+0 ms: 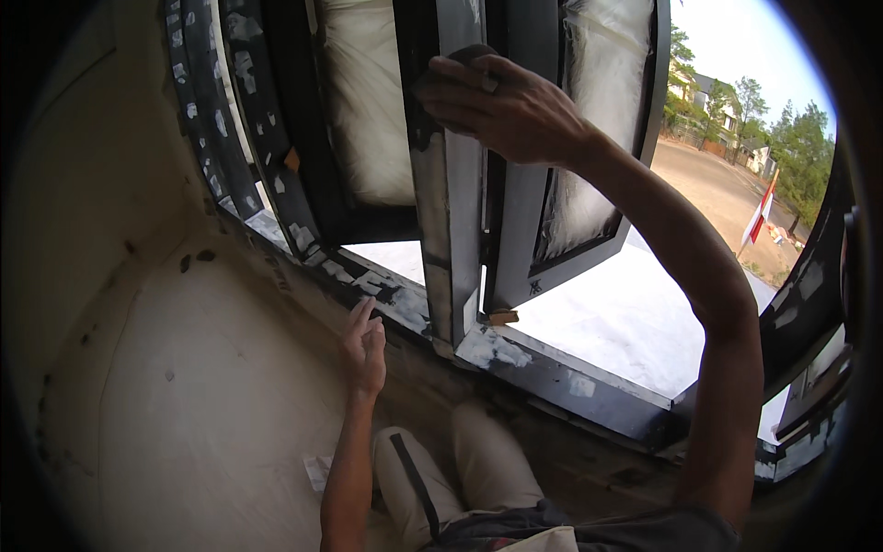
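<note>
One large dark window frame (607, 401), patched with pale filler along its sill, stretched across the view in front of you. Its upright post (449, 239) rose near the middle, and just right of it stood a grey sash (518, 221) with clear plastic film (602, 110) over its panel. Your right arm (681, 221) swept up from the lower right, bent at the elbow and raised high, its forearm slanting back leftward to the post. At its end your right hand (520, 110) was grasping a dark pad (474, 52), fingers curled around it, the pad against the upper post. Your left hand (366, 354) was released, its fingers loosely bent and pointing up, near the sill. On the floor beside your left forearm lay a pale printed scrap (317, 471), its print too small to read. A tan block (503, 317) sat under the sash's lower corner; above it was a small dark handwritten mark (535, 286).
</note>
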Tool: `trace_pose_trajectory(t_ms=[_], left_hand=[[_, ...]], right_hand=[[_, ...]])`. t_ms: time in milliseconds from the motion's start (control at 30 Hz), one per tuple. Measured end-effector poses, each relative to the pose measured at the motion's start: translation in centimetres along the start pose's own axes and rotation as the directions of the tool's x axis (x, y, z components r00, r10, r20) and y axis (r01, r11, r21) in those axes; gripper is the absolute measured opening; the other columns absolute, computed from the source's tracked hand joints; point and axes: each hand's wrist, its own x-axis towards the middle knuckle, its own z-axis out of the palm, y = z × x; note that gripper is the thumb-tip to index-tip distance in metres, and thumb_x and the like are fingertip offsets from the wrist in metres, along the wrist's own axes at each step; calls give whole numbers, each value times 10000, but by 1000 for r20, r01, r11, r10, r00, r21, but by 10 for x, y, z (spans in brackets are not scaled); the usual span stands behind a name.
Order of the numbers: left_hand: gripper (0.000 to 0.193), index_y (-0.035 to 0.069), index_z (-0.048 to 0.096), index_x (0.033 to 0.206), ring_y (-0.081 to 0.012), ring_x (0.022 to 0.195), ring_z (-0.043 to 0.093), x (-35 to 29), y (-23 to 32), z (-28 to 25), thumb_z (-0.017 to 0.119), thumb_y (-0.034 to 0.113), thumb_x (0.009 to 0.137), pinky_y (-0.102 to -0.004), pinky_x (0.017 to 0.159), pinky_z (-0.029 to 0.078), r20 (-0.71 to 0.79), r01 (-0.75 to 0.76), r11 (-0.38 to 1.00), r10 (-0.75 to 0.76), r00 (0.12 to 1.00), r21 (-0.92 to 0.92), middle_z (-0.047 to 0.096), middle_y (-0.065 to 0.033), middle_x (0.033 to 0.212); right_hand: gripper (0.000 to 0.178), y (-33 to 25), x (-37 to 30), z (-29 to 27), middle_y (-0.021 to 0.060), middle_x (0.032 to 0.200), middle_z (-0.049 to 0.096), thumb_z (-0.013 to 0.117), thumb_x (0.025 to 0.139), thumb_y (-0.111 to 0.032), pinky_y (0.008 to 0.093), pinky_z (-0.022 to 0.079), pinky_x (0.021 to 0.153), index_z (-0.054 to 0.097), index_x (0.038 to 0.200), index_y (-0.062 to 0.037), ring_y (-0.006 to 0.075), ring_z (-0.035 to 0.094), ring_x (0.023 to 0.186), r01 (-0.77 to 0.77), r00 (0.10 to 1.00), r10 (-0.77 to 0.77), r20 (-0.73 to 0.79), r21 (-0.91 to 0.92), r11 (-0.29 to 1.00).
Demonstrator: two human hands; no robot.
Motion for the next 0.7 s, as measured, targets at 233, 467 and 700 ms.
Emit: trace_pose_trajectory(t_ms=[233, 467, 700], left_hand=[[427, 32, 578, 1402, -219, 1022, 665, -49, -15, -15, 545, 105, 983, -296, 810, 551, 9, 98, 993, -99, 995, 68, 497, -192, 1458], [391, 31, 621, 1357, -199, 945, 679, -51, 2, -17, 550, 82, 975, -294, 753, 548, 14, 93, 988, -96, 995, 127, 528, -200, 1430], [394, 40, 633, 1344, -189, 922, 683, -54, 0, -15, 567, 58, 956, -287, 720, 542, 21, 90, 984, -95, 995, 157, 544, -203, 1421]], right_hand=[[277, -6, -9, 3, -36, 1380, 601, 635, 968, -260, 322, 335, 1199, 656, 1236, -194, 126, 484, 1361, 138, 989, -142, 40, 99, 986], [220, -17, -2, -9, -5, 1317, 632, 597, 980, -211, 345, 330, 1210, 692, 1173, -163, 160, 522, 1328, 212, 948, -245, 203, 172, 962], [288, -54, -18, -8, 24, 1459, 553, 616, 969, -202, 387, 316, 1198, 658, 1252, -169, 180, 445, 1414, 252, 877, -352, 328, 309, 917]])
